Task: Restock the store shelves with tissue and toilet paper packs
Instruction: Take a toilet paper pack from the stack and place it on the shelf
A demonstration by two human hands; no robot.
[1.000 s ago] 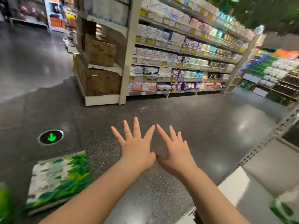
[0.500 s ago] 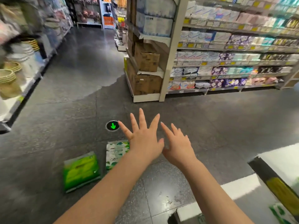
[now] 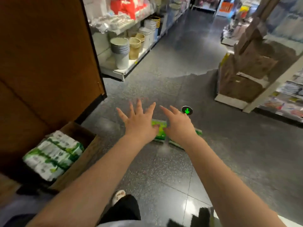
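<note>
Both arms are reaching forward over the dark floor (image 3: 229, 153); the left hand (image 3: 139, 122) and right hand (image 3: 178, 123) are spreading their fingers wide, holding nothing; two green tissue packs (image 3: 159, 131) are lying flat on the floor beyond them, partly hidden by the hands; a cardboard box (image 3: 78, 163) of green-and-white paper packs (image 3: 52, 157) is sitting at the left, against a brown panel (image 3: 42, 63); stacked baskets (image 3: 120, 51) are lining the far shelf; a green arrow marker (image 3: 187, 110) is glowing beside the right fingers.

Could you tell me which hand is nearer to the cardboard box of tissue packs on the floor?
Left. The left hand is out over the floor, up and to the right of the cardboard box, fingers spread. The right hand is farther right, beyond the left.
</note>
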